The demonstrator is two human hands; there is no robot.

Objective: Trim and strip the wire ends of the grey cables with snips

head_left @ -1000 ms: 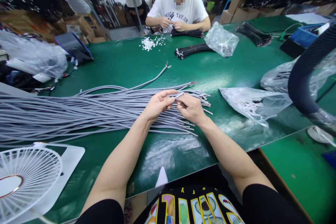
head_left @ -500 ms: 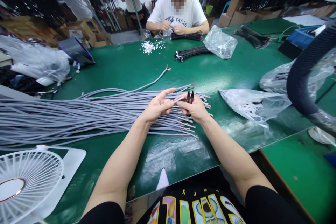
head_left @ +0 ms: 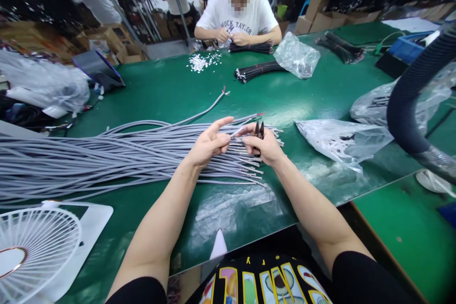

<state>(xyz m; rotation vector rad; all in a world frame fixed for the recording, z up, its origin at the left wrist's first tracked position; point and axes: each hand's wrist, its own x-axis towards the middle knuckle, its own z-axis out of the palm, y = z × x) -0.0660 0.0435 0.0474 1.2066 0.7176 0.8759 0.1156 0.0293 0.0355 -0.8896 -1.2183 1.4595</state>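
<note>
My left hand [head_left: 211, 146] is closed in a pinch on the end of a grey cable [head_left: 236, 132], thumb against the fingers, with the index finger stretched out above. The pale stripped tip of that cable points toward my right hand [head_left: 267, 146]. Dark thread snips [head_left: 260, 131] sit in my right hand, their two pointed blades upward and apart. The right thumb and index finger are close to the cable tip; whether they touch it I cannot tell. Beneath both hands lies a thick bundle of grey cables [head_left: 142, 154], its stripped ends to the right.
Across the green table [head_left: 149, 90] a person in a white shirt [head_left: 237, 16] works beside black cable bundles [head_left: 261, 70] and white scraps [head_left: 201, 61]. A white fan [head_left: 39, 247] stands front left. Plastic bags [head_left: 342, 140] and a dark flexible hose [head_left: 404, 109] are at right.
My hands have drawn slightly apart, so more of the cable tip shows between them. The whole view has shifted a little. The snips stay in my right hand.
</note>
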